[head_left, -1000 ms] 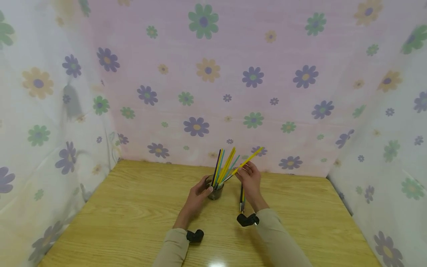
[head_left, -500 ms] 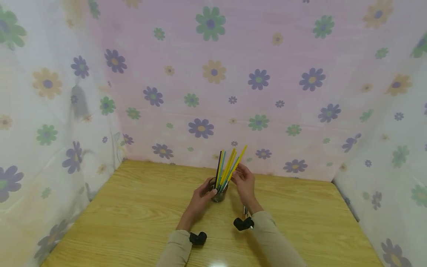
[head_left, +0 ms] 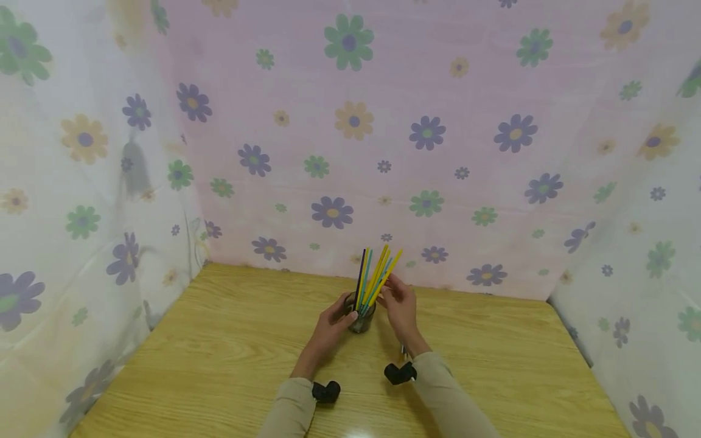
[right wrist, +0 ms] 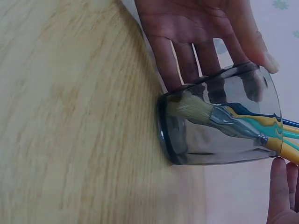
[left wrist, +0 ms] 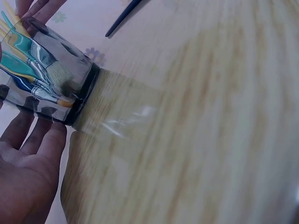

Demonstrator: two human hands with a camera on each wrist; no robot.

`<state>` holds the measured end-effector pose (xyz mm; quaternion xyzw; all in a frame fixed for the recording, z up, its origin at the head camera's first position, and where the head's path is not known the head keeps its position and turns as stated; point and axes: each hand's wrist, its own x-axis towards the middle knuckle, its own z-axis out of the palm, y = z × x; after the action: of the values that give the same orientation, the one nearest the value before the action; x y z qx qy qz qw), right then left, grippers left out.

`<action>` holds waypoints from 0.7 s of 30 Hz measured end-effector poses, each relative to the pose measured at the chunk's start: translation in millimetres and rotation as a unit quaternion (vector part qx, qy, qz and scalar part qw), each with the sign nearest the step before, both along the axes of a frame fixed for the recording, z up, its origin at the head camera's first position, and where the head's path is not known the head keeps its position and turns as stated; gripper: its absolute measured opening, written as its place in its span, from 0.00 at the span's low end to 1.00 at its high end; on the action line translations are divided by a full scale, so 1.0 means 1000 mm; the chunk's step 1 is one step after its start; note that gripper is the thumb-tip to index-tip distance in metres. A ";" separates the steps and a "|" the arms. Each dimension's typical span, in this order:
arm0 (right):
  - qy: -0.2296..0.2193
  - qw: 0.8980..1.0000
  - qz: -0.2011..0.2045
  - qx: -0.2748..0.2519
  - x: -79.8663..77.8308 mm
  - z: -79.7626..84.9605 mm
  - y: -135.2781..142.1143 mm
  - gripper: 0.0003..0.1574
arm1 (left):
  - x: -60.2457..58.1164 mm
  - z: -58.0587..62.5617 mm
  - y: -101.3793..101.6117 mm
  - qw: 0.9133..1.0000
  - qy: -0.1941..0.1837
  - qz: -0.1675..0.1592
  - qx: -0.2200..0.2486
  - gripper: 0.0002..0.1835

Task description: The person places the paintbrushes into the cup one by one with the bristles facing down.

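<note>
A clear grey-tinted glass (head_left: 359, 325) stands on the wooden table. It holds several paintbrushes, bristles down, their yellow, teal and dark handles (head_left: 378, 277) fanning up to the right. My left hand (head_left: 327, 328) grips the glass from its left side, thumb by the near rim and fingers behind the wall. My right hand (head_left: 402, 310) is at the opposite side of the rim, its fingers pinching the rightmost yellow paintbrush (head_left: 391, 267). In the right wrist view, bristles and a wide metal ferrule (right wrist: 222, 115) show through the glass, close to its base.
Under the right wrist, more paintbrushes (head_left: 404, 351) lie on the table, mostly hidden. One dark handle (left wrist: 124, 17) shows in the left wrist view. Flower-printed cloth (head_left: 350, 164) encloses the table (head_left: 230, 359) at the back and both sides.
My right hand has brought the yellow paintbrush from a rightward slant to a steeper one and lowered it into the glass. The left hand keeps its hold; the view has shifted slightly.
</note>
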<state>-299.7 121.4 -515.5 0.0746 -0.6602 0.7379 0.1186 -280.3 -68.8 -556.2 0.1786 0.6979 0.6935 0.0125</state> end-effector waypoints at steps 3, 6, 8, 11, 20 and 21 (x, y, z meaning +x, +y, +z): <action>-0.006 1.000 0.004 0.000 0.002 -0.002 0.001 0.27 | 0.001 0.001 0.000 1.000 -0.003 -0.002 0.008 0.28; -0.011 1.000 0.006 -0.003 0.007 -0.005 0.004 0.28 | 0.001 0.000 -0.001 1.000 -0.007 0.000 0.010 0.29; -0.024 1.000 0.005 -0.013 0.012 -0.008 0.009 0.28 | 0.001 -0.001 0.000 1.000 -0.007 -0.002 0.010 0.29; -0.059 0.997 0.001 -0.043 0.021 -0.011 0.021 0.29 | 0.000 -0.002 0.000 1.000 -0.001 -0.006 0.004 0.29; -0.189 0.974 -0.036 -0.122 0.035 -0.016 0.069 0.32 | 0.003 -0.001 0.001 1.000 -0.004 -0.002 0.007 0.31; -0.202 0.972 -0.040 -0.117 0.035 -0.018 0.075 0.32 | 0.002 -0.001 0.001 1.000 -0.003 -0.003 0.006 0.31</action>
<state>-264.5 196.3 -533.9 -0.1170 -0.5818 0.8046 0.0204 -277.9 -68.2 -557.3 0.1788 0.6928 0.6984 0.0152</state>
